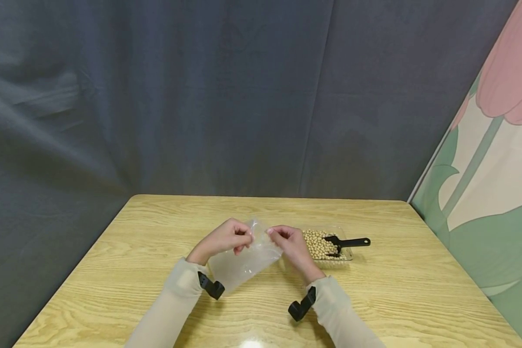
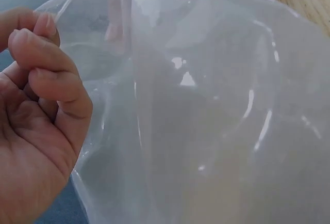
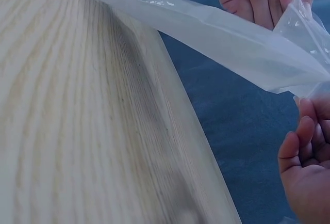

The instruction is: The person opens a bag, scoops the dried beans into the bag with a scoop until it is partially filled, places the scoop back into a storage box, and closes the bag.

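A translucent plastic bag point(image 1: 242, 267) hangs tilted between both hands, above the wooden table. Its upper edge is pinched by my left hand point(image 1: 227, 238), whose fingers curl in at the bag's mouth in the left wrist view. With thumb and fingertips my right hand point(image 1: 292, 244) pinches the opposite side of the mouth. Shiny creases run across the bag's film point(image 2: 221, 105), and nothing shows inside it. Just beyond the right hand stands a clear plastic container point(image 1: 349, 257) of pale yellow beans point(image 1: 315, 244); a black scoop point(image 1: 352, 242) lies in them, handle pointing right.
The wooden table point(image 1: 156, 232) carries the container at its right of centre. A dark blue curtain point(image 1: 222, 96) hangs behind its far edge. At the right stands a panel with a printed tulip point(image 1: 487, 169). A black wrist camera mount sits on each sleeve.
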{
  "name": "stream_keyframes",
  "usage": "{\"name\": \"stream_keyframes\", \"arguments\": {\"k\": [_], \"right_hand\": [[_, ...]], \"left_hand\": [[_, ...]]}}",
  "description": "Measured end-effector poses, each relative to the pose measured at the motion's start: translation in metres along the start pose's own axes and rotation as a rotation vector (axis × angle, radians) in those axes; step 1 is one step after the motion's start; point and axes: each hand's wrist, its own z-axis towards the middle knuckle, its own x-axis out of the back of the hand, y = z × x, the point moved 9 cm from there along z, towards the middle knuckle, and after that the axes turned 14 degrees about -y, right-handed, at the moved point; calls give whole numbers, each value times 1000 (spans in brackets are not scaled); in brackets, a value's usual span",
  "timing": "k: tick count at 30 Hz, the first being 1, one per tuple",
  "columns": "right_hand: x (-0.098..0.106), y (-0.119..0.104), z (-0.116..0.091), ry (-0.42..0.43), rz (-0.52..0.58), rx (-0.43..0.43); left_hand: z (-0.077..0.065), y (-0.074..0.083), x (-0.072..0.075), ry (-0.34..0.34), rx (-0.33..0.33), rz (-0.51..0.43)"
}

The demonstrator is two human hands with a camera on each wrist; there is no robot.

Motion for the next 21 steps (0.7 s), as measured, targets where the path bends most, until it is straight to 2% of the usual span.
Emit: {"name": "stream_keyframes", "arguments": {"k": [4, 13, 21], "right_hand": [[0, 0, 1, -4, -9, 2], [5, 0, 4, -13, -99, 1], [7, -1, 6, -24, -107, 12]], "left_hand": [[4, -13, 1, -15, -7, 1], [2, -9, 0, -63, -19, 8], [-2, -8, 1, -92, -10, -5]]}}
